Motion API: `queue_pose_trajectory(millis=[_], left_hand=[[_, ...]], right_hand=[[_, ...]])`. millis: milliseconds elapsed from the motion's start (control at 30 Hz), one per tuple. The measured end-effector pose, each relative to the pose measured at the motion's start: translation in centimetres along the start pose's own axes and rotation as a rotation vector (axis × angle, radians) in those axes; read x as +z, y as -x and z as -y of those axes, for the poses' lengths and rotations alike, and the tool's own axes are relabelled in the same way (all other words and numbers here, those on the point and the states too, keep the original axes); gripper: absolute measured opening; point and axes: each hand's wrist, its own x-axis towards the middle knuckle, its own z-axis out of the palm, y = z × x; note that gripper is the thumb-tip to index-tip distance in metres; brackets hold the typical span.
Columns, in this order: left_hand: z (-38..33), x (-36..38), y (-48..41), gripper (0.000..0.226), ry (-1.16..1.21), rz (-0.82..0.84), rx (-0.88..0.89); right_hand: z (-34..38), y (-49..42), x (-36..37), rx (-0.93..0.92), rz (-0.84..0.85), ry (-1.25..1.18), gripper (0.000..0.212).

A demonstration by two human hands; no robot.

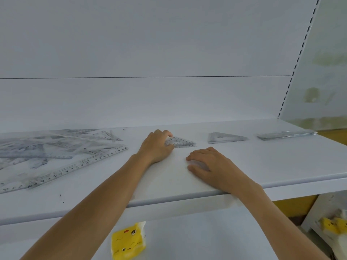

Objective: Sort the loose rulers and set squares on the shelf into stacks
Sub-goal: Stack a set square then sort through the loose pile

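Note:
A clear plastic set square lies flat on the white shelf near its middle. My left hand grips its left corner with curled fingers. My right hand rests on the shelf just in front of it, fingers relaxed, holding nothing. A loose heap of clear rulers and set squares covers the shelf's left part, with a long ruler along its front. To the right sit a stack of set squares and a stack of rulers.
The shelf's rounded front edge runs under my forearms. A yellow cartoon-printed pack lies on the lower shelf, and similar yellow packs sit at the lower right. A slotted upright bounds the back panel on the right.

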Motion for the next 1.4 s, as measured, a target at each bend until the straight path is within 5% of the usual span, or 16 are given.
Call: queue_pose_trajectory(millis=[200,467,933,1400], left_hand=[[-0.4,-2.2,0.2,0.040,0.132,-0.177,0.044],[5.2,-8.9,5.8,0.015,0.190,-0.130,0.022],[22.1,-20.2,21.7,0.016,0.088,-0.373,-0.279],[26.0,-19.2,16.1,0.018,0.026,-0.277,-0.277]], right_hand=[[0.9,-0.4,-1.5,0.000,-0.182,-0.167,0.021],[7.5,-7.2,-2.0,-0.139,-0.297,-0.336,0.018],[21.9,-16.8,6.2,-0.258,-0.076,-0.321,0.021],[21.5,-24.4,9.3,-0.276,0.149,-0.141,0.026]])
